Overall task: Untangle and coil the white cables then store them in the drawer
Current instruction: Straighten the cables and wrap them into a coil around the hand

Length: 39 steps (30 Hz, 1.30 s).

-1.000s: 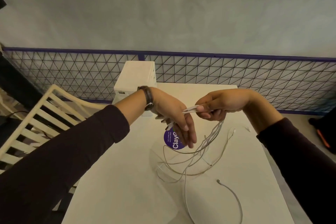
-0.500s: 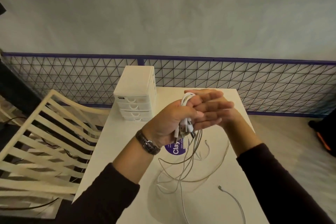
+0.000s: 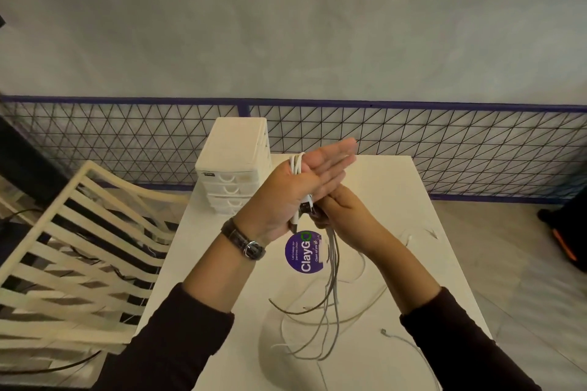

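Observation:
My left hand [image 3: 305, 181] is raised above the white table [image 3: 222, 263], fingers stretched flat, with turns of white cable [image 3: 297, 163] wound around the palm and plug ends hanging at its heel. My right hand [image 3: 341, 213] sits just below and behind it, gripping the cable strands where they leave the coil. From there a loose bundle of white cables [image 3: 330, 295] hangs down and spreads in tangled loops on the table. The white drawer unit [image 3: 236, 168] stands at the table's far left, its drawers shut.
A purple round sticker [image 3: 303, 252] lies on the table under my hands. Another cable end [image 3: 386, 332] rests at the front right. A cream slatted chair [image 3: 79, 251] stands left of the table. A mesh fence [image 3: 444, 149] runs behind it.
My left hand has turned palm-up and opened flat, with cable turns now around it. My right hand dropped below it, drawing the strands down. The view tilted down slightly.

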Tool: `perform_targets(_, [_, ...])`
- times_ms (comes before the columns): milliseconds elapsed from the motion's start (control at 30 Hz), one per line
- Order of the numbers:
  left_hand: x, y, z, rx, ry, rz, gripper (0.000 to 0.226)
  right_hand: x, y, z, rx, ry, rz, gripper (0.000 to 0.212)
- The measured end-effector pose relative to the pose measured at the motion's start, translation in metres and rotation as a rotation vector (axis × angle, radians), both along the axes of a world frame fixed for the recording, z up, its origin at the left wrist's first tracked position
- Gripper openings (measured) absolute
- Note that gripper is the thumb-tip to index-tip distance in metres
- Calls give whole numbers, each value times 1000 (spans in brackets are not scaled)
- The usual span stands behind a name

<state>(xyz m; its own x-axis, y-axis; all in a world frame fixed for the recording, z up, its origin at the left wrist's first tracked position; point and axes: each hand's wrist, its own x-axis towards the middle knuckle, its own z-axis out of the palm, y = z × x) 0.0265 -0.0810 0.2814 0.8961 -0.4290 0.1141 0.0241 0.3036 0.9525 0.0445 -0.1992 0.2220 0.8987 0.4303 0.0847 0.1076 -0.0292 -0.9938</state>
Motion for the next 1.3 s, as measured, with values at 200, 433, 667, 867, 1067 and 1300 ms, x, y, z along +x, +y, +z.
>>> perform_targets(200, [1,7,0,48,-18,38,65,-8,-9,4,-53,27,79,29])
perform_targets(433, [5,18,6,33,4,84,65,-7,-15,13,-155,-2,159,29])
perform_targets(667, [9,25,13,-12,19,103,70,-3,-21,12,-13,168,376,29])
perform_targets(867, [2,21,16,202,-149,94,64,-4,-18,15,201,299,431,29])
perform_targets(1067, [-5,19,14,509,-261,44,68,-11,-13,20,-13,172,232,24])
perform_targets(1300, [15,3,33,1380,-359,-24,73,-19,-25,16,-131,239,161,31])
